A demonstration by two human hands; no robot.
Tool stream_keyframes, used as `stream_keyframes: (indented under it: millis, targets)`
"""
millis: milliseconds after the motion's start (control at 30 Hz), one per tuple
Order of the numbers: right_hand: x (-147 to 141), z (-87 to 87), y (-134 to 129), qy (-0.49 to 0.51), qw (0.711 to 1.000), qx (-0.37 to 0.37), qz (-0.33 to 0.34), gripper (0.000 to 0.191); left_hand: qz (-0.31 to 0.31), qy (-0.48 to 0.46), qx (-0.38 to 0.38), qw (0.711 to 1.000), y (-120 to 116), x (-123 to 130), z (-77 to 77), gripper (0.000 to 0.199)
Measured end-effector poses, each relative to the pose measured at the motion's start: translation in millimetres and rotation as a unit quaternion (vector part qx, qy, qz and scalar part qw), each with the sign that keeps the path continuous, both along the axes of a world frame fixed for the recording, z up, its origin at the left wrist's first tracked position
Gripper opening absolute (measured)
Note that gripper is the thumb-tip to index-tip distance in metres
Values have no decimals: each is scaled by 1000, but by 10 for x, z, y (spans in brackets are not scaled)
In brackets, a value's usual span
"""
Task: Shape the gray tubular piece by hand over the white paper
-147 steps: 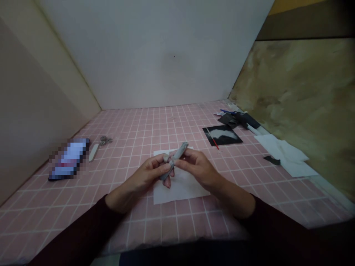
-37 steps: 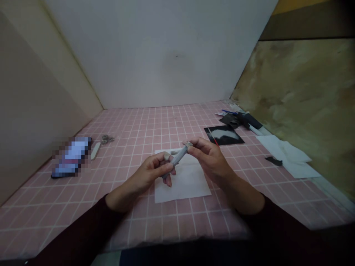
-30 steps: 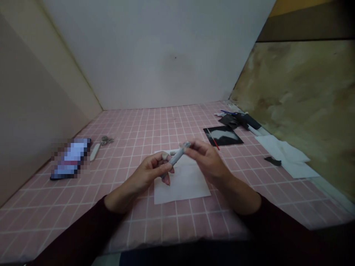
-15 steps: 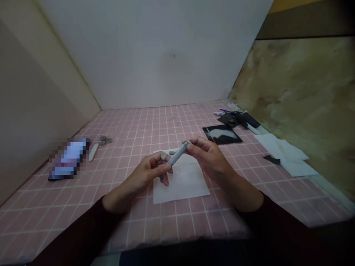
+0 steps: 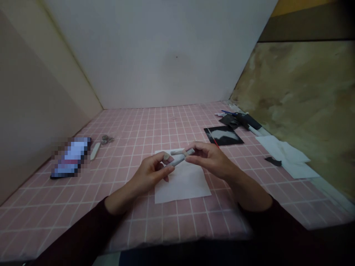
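My left hand (image 5: 154,169) is closed, thumb and fingers pinching the lower left end of a slim grey-white stick (image 5: 178,161). The stick slants up to the right above a white sheet of paper (image 5: 181,184). At its upper end my right hand (image 5: 208,157) pinches with thumb and fingertips, where a short grey section (image 5: 190,152) shows. Whether that section is part of the stick or a separate piece, I cannot tell. Behind the stick, another thin grey piece (image 5: 176,152) shows near the paper's far edge. A light wrap (image 5: 166,156) sits on a left finger.
Left on the pink checked cloth (image 5: 133,129) are a phone (image 5: 70,158), a white flat strip (image 5: 95,151) and a small grey item (image 5: 106,139). Right are a black-and-white picture (image 5: 224,135) with a red-tipped stick (image 5: 213,138), white papers (image 5: 288,155) and dark scraps (image 5: 233,120).
The stick has come down slightly and lies flatter between my hands. My right hand has lowered and shifted right, and the short grey section shows more clearly at its fingertips.
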State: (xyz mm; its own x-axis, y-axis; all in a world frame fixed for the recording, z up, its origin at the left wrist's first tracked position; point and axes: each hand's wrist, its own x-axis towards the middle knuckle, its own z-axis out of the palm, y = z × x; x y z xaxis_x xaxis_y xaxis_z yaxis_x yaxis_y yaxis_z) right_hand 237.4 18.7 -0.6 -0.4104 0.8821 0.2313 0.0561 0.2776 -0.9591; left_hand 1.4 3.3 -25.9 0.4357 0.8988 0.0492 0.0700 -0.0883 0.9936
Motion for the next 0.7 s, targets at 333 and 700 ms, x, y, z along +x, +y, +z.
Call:
stream_keyframes:
  millis: [333, 700]
  targets:
    - [-28, -36, 0, 82, 995, -61, 8, 22, -48, 14, -16, 999, 10, 11, 89, 29]
    - [-52, -45, -5, 79, 995, -63, -5, 19, -41, -4, -49, 998, 15, 12, 41, 25]
